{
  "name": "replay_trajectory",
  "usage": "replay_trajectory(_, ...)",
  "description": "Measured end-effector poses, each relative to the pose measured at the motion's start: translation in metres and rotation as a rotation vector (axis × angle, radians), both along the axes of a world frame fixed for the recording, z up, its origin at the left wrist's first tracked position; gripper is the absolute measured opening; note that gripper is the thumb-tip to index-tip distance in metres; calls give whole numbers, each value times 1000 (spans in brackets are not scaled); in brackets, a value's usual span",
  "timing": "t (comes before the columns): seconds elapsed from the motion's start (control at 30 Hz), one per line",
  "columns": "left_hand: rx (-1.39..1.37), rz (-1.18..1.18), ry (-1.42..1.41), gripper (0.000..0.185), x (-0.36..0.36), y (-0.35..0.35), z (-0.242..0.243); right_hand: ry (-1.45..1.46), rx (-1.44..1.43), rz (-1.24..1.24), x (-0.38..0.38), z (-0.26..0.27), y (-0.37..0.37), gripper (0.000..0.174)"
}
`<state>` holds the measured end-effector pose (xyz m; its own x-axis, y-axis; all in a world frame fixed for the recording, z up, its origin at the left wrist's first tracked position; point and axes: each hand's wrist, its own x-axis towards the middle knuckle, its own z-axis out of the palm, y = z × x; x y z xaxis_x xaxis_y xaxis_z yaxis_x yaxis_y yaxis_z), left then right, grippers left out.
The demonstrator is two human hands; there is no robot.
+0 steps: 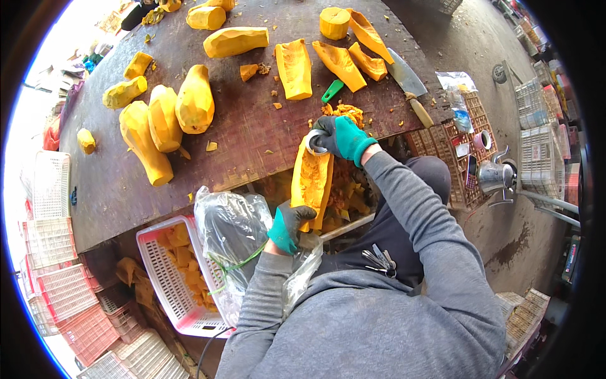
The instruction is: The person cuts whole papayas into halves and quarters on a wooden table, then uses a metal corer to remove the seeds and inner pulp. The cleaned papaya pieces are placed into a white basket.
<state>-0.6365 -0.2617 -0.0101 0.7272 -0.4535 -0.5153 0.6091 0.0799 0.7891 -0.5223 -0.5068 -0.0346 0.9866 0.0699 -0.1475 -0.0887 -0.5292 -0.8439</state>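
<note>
My left hand (292, 225), in a teal and black glove, grips the lower end of a hollowed orange squash half (310, 182). In my gloved right hand (338, 139) is a metal ring-shaped scraper (316, 143), held against the top end of that half. Scraped squash pulp (348, 113) lies on the wooden table (227, 166) just beyond my right hand. Farther back are cut squash pieces (293, 68), a green-handled peeler (332, 91), whose head I cannot make out, and a large knife (409, 80). Several peeled squashes (195, 99) lie at the left.
A white and pink plastic crate (175, 284) of squash chunks (184, 256) stands low at the left, beside clear plastic on my leg. Scraps fill a container (352, 189) below the table edge. At the right, a metal kettle (494, 175) and a phone (471, 166) are by an upturned crate.
</note>
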Motion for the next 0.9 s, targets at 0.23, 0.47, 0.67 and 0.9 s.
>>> replay_trajectory(0.23, -87, 19, 318, 42, -2, 10, -1, -102, 215, -306, 27, 27, -34, 19)
replay_trajectory(0.47, -115, -37, -144, 46, -11, 15, -10, -4, 178, 125, 18, 13, -14, 28)
replay_trajectory(0.67, -45, -38, -106, 44, -6, 12, -2, 50, 263, 22, 18, 30, -15, 22)
replay_trajectory(0.9, -23, -64, -216, 47, -7, 11, -7, 12, 136, -57, 18, -16, -15, 21)
